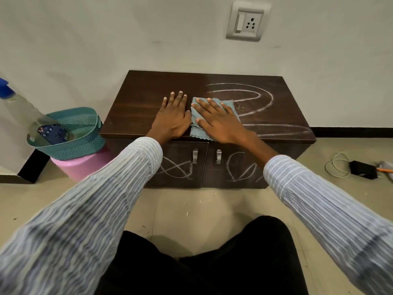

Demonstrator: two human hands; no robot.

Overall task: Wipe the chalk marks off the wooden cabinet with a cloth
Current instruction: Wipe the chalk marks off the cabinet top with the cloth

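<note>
While I kneel before it, items stand as follows.

Cabinet (136,116): dark wood, low, against the wall. Left half of its top looks bare of chalk; I judge the job roughly a third done.

Cloth (230,104): blue-grey, folded, flat on the top near the front edge, at the border between clean wood and chalk, so the next stroke can go straight into the marks.

Right hand (221,122): fingers spread, palm flat on the cloth, pressing it down so the whole pad rubs rather than slides.

Left hand (173,118): open, flat on bare wood just beside the cloth, holding nothing; it braces my lean.

Chalk loops (259,97): right half of the top, untouched.

Door scribbles (178,168): both door fronts, below the handles, still to do.

Spray bottle (23,109): in the teal basket (85,145), left of the cabinet, within reach.
</note>
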